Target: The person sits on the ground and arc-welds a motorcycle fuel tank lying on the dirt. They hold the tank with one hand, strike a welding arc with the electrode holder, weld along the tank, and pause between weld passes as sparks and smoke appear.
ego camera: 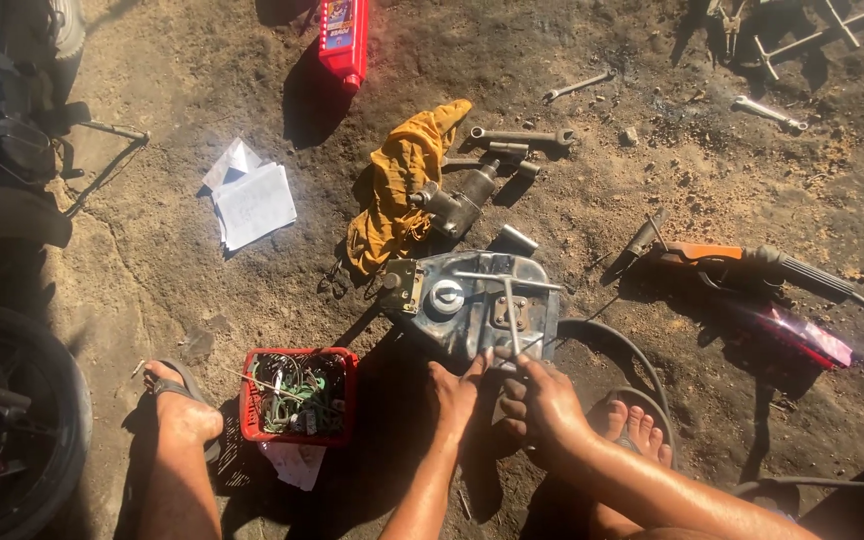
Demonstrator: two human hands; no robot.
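A grey metal engine part [472, 300] lies on the dirt ground in front of me, with a round cap [445, 296] on top. My left hand [455, 392] rests its fingers on the part's near edge. My right hand [544, 400] grips the lower end of a T-shaped metal wrench [510, 300] that stands on the part. A black rubber ring [620, 352] lies on the ground beside the part, next to my right foot [634, 430].
A red tray [298, 396] of wires and small parts sits at my left foot [180, 400]. A yellow rag [402, 185], a metal cylinder [457, 205], spanners [578, 86], an orange-handled tool [712, 255], papers [250, 200], a red bottle [343, 35] and a wheel [2, 420] lie around.
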